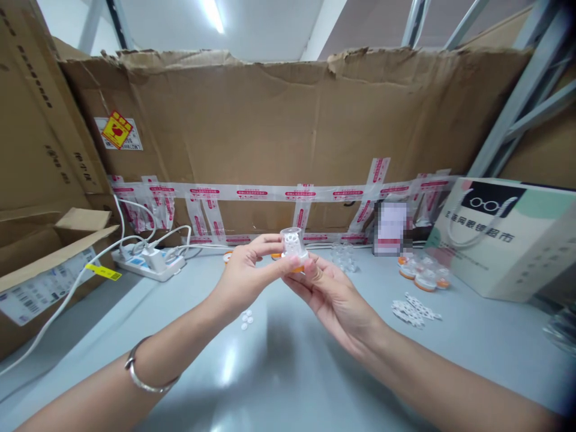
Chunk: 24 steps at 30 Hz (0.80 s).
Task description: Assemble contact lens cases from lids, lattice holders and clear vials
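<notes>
Over the middle of the table, both hands hold a small clear plastic container [293,242] with a white collar and an orange base. White perforated material shows through its clear wall. My left hand [245,267] pinches it from the left, thumb on the collar and fingers at the far side. My right hand [335,294] closes on the lower part from the right, its thumb beside the orange base. Partly behind the left hand lies a white and orange round piece [227,257]. A few small white discs [245,326] rest below the left hand.
At right stand several clear, orange-based containers [425,279], with a pile of white strip-like parts [407,313] before them. Clear cups [344,258] sit behind my right hand. A power strip [168,268], an open carton [58,264], a paper bag [499,240] and a cardboard wall [270,120] surround the table.
</notes>
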### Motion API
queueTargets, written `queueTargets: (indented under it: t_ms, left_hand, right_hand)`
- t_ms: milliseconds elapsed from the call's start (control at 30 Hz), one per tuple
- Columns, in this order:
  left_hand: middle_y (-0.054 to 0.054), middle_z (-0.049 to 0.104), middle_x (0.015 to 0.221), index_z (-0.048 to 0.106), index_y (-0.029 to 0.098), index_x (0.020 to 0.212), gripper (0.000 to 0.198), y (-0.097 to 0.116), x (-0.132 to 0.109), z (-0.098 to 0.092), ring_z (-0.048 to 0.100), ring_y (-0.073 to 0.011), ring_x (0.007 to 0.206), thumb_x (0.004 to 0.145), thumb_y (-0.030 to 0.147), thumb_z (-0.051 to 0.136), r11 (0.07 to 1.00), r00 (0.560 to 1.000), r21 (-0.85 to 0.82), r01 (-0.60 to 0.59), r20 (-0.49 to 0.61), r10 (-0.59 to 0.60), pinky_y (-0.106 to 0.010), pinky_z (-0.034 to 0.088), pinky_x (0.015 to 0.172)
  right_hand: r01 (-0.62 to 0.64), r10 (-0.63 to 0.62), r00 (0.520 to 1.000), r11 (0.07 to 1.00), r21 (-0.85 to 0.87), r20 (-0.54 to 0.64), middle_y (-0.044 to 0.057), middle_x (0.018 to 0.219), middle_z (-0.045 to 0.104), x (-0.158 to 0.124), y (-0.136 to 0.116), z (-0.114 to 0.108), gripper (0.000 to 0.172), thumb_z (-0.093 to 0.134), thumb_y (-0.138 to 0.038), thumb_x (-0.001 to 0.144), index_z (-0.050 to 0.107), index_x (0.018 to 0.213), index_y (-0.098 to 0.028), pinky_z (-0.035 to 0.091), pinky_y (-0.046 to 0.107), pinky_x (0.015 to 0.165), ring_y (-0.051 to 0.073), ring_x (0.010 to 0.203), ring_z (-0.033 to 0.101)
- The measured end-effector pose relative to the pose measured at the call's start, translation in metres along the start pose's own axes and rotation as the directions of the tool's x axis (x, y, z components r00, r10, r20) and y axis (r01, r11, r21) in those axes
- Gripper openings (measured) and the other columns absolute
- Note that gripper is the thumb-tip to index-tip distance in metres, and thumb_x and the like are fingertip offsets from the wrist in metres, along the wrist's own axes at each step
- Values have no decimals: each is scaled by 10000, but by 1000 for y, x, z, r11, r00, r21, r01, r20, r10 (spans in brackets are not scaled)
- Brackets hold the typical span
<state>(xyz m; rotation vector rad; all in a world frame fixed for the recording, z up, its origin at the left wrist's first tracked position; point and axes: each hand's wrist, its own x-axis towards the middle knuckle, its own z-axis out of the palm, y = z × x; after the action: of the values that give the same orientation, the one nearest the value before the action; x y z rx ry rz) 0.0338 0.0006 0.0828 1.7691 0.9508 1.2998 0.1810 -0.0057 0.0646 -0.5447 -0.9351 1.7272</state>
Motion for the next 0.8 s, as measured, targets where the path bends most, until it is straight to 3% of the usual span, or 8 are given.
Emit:
queueTargets:
  t_ms: [233, 433, 667, 800]
  left_hand:
    - [-37, 573, 1131, 718, 226, 849, 153, -5, -1, -2, 504, -227, 1086, 782, 314, 613, 1000, 999, -12, -5, 31, 6, -371, 385, 954]
    - [-38, 576, 1123, 720, 234, 868, 183, -5, 0, -6, 509, -231, 1082, 779, 345, 605, 1000, 996, -11, -12, 85, 13, -371, 396, 947]
    - [-36, 561, 1139, 708, 228, 861, 173, -10, -1, -8, 507, -233, 1086, 768, 345, 620, 1000, 997, -1, 21, 70, -21, -372, 394, 945]
    - [-30, 557, 1138, 688, 213, 829, 149, -11, -1, -8, 504, -223, 1084, 761, 331, 626, 1000, 998, 10, 29, 46, -30, -360, 377, 954]
  right_hand:
    - [-54, 51, 998, 996, 70, 47, 28, 893, 667, 0, 7, -2, 276, 693, -373, 708, 651, 875, -158, 454, 287, 951, 122, 876, 620]
    - [-62, 54, 995, 993, 98, 81, 13, 885, 675, -1, 9, -2, 174, 658, -339, 755, 663, 832, -184, 461, 285, 948, 113, 861, 632]
    - [-47, 41, 994, 997, 60, 101, 24, 956, 675, -1, 12, -3, 271, 640, -416, 752, 650, 903, -191, 447, 282, 972, 126, 953, 618]
    - [-74, 64, 991, 994, 78, 119, 23, 965, 675, -2, 10, -3, 242, 625, -372, 782, 633, 939, -188, 457, 275, 955, 123, 950, 627]
